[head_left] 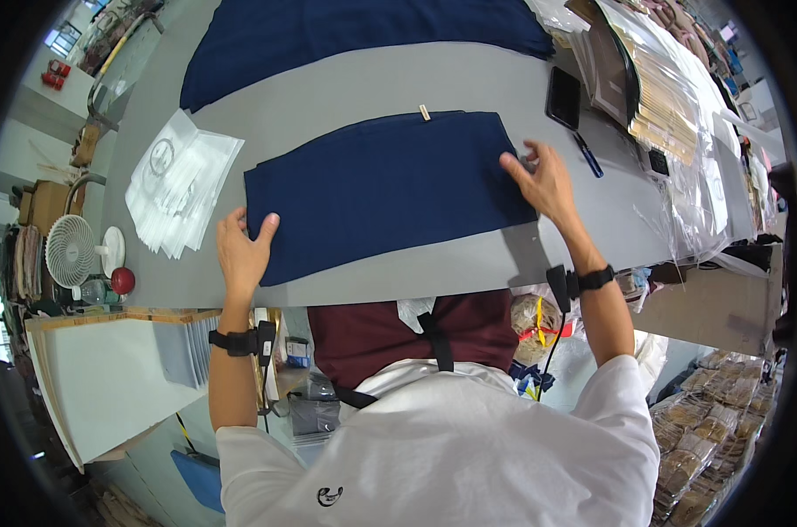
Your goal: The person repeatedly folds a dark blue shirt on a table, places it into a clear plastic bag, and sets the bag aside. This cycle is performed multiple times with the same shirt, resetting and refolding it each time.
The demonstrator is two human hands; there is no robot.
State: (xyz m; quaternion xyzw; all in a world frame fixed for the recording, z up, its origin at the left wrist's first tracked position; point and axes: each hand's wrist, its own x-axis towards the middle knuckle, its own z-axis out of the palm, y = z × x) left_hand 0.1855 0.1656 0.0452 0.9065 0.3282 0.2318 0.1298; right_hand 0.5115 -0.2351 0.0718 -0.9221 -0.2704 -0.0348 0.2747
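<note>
A folded dark navy cloth lies across the grey tabletop, with a small beige clip-like piece at its far edge. My left hand is at the cloth's left end, fingers curved and apart, thumb over the corner. At the right end is my right hand, thumb over the cloth's edge and fingers apart, bent beside it; whether either hand presses on it I cannot tell.
More navy cloth lies at the back. A stack of translucent bags is left, near a white fan and red round object. A black phone, blue pen and piled clear packaging are right.
</note>
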